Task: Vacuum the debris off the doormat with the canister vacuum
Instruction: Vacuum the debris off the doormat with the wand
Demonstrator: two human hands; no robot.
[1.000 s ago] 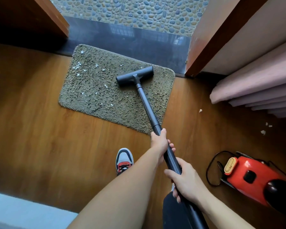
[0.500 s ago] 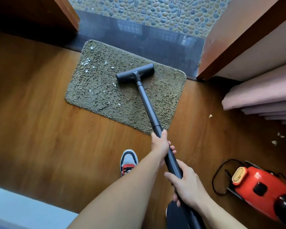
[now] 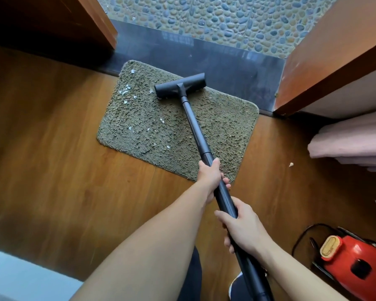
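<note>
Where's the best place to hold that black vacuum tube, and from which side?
Its thicker near section, this side of the collar. The tube is round and slants up toward the person, so fingers wrap it: left hand from the left, right hand from the right, nearer the body.

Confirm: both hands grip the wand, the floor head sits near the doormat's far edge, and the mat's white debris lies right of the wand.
One error: in the head view the white debris on the doormat lies left of the wand, not right. The left hand and right hand grip it, with the floor head near the far edge.
</note>
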